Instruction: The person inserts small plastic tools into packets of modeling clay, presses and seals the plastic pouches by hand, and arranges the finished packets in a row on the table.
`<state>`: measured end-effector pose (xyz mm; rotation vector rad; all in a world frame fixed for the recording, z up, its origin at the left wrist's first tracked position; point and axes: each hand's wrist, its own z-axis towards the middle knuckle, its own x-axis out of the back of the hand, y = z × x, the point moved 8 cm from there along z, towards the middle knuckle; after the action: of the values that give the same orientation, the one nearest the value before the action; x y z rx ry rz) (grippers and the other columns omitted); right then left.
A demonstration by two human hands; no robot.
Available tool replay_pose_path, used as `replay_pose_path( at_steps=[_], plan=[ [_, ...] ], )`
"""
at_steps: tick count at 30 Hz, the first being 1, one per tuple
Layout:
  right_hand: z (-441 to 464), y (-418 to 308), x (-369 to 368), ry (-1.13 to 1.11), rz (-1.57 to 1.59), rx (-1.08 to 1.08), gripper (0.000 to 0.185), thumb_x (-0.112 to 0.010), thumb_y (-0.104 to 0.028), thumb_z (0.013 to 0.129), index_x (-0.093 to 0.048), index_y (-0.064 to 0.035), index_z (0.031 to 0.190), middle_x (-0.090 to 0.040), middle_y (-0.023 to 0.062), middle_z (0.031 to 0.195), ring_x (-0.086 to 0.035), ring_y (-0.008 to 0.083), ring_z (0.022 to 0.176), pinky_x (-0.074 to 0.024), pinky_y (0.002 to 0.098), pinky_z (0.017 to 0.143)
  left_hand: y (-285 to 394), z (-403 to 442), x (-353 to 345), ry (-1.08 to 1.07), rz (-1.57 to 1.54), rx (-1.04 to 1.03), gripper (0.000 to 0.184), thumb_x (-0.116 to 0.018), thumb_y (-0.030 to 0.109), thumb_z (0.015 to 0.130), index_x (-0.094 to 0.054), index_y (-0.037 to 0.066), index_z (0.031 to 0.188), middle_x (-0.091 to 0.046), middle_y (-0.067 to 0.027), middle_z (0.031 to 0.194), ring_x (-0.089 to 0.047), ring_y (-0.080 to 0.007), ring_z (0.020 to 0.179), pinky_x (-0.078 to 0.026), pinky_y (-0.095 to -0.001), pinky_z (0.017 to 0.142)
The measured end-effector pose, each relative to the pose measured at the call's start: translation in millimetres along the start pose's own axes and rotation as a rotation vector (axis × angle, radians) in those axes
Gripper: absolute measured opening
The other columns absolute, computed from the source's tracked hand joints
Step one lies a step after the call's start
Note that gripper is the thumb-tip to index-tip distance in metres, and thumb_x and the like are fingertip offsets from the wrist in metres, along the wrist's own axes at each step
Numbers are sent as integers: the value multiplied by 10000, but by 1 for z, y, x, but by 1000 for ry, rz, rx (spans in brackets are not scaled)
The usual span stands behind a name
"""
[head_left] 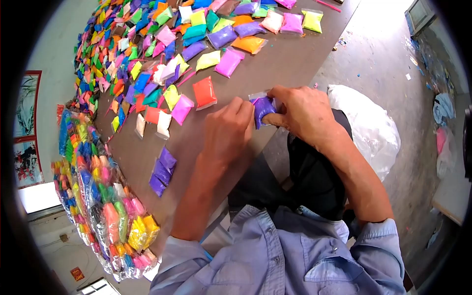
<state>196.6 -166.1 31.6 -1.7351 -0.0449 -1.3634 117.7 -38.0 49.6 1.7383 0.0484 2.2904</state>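
Note:
My right hand [307, 112] pinches a small clear packet of purple clay-like stuff [264, 109] between thumb and fingers, at the table's edge. Close against the packet's left side, my left hand [228, 125] is closed, its fingertips drawn together; what they grip is hidden. A thin pink sliver shows at the packet's upper left corner. On the table nearby lie a red packet [204, 93] and a magenta packet [229, 62]. Farther left, several joined purple packets [162, 171] lie by my left forearm.
A large heap of coloured packets [142, 44] covers the far left of the brown table [290, 59]. Bundled bags of packets [105, 206] stand along the left edge. Pink sticks [186, 77] lie among the packets. A white plastic sack [366, 128] sits on the floor to my right.

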Motion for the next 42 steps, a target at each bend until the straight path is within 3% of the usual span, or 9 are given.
replay_pose_path(
  at_steps=[4,6,24,27,34,36,40,42],
  plan=[
    [-2,1,0,19,-1,30,371,-885,-352,806,-755,-89,1033,-771,154,858,-752,380,867,-570,500,749,7,-3,2,32,-53,-19,92,-737,94,950,-657,60,920,-593,-95,847,-669,-316,701,-519,-425,612],
    [-2,1,-1,25,-6,22,372,-885,-350,807,-755,-91,1040,-771,147,852,-752,377,869,-569,501,750,10,-4,2,39,-23,-46,129,-697,89,899,-571,87,873,-560,-84,826,-681,-284,718,-517,-438,585],
    [-1,2,-1,-16,-14,-12,437,-898,-360,789,-737,-93,1096,-774,151,877,-754,375,890,-572,497,760,26,1,5,15,86,-211,140,-702,77,822,-579,104,884,-558,-49,832,-677,-220,728,-516,-392,544],
    [0,4,-2,-1,-15,-4,441,-901,-357,785,-726,-85,1085,-772,156,881,-752,382,892,-571,502,763,27,8,2,-15,90,-208,153,-754,98,851,-603,94,876,-540,-69,806,-665,-247,684,-501,-397,554],
    [0,7,-6,13,-2,1,462,-908,-363,777,-711,-80,1084,-767,158,870,-750,390,886,-567,509,761,14,11,5,-1,123,-221,139,-741,102,883,-603,98,867,-544,-66,797,-665,-246,677,-497,-400,551],
    [2,5,-3,9,-26,-9,480,-909,-379,778,-706,-78,1092,-767,152,867,-750,387,884,-565,509,758,23,10,3,-38,127,-251,154,-712,85,811,-579,120,881,-569,-51,838,-699,-227,722,-538,-404,565],
    [0,5,-2,8,16,13,467,-903,-376,788,-702,-77,1086,-769,144,867,-751,383,883,-565,508,755,12,13,0,5,34,-201,158,-723,93,815,-581,108,884,-571,-64,845,-699,-245,728,-535,-415,569],
    [0,5,-3,-23,-31,-6,545,-899,-392,788,-698,-117,1213,-787,63,865,-760,329,890,-562,458,750,9,14,-1,-38,18,-160,118,-743,124,933,-641,71,907,-585,-91,840,-675,-292,703,-515,-427,600]
  ],
)
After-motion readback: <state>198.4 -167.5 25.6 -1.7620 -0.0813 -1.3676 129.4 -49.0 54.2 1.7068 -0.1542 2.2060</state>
